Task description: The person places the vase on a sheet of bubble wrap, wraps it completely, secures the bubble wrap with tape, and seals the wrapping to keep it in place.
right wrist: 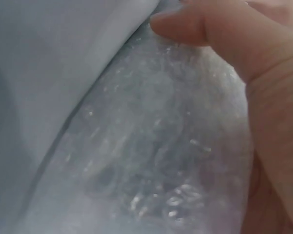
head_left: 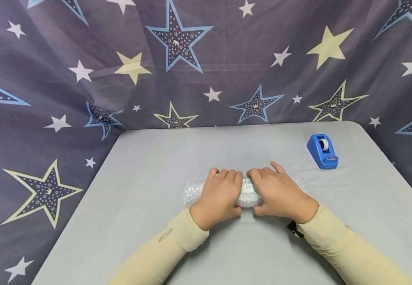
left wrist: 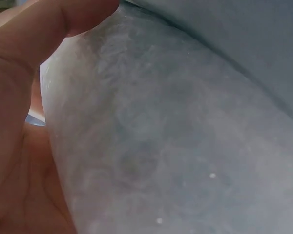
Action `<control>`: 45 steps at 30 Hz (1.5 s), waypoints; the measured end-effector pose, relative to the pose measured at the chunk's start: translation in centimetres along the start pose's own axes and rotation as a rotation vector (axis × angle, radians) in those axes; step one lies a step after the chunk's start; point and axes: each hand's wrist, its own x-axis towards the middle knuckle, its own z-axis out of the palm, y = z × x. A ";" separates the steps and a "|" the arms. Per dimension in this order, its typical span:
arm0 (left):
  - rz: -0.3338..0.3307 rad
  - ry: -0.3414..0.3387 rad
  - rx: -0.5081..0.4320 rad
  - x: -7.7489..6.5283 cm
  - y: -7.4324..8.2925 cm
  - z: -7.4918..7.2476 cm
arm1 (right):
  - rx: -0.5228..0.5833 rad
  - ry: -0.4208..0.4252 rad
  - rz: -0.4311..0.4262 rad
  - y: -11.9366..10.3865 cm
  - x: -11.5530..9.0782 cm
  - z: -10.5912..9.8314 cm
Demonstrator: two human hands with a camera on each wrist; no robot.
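A roll of clear bubble wrap (head_left: pixel 248 194) lies crosswise on the table in front of the person. Curled over its left half, the left hand (head_left: pixel 221 194) grips it with the thumb on the near side. The right hand (head_left: pixel 278 193) holds the right half the same way, its index finger close to the left hand's. Both wrist views are filled by the bubble wrap's bubbly surface, with the left thumb (left wrist: pixel 49 29) along its edge in one and the right thumb (right wrist: pixel 224 29) in the other. Whatever is inside the roll is hidden.
A blue tape dispenser (head_left: pixel 323 152) with a roll of tape stands toward the back right of the table. The table (head_left: pixel 149 158) has a pale grey cover. Behind and beside it hangs a dark curtain (head_left: pixel 227 51) patterned with stars.
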 end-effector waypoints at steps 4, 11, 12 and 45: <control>0.003 0.019 0.022 0.0 0.2 -0.2 | 0.001 0.015 -0.003 0.0 0.1 0.0; -0.004 0.016 0.034 0.0 0.2 0.1 | -0.015 0.030 -0.016 0.0 0.1 0.0; -0.005 0.015 0.031 0.0 0.2 0.2 | -0.018 0.029 -0.016 0.0 0.1 0.0; -0.026 0.007 -0.098 0.4 -1.0 1.2 | -0.133 0.066 -0.045 0.0 0.2 0.9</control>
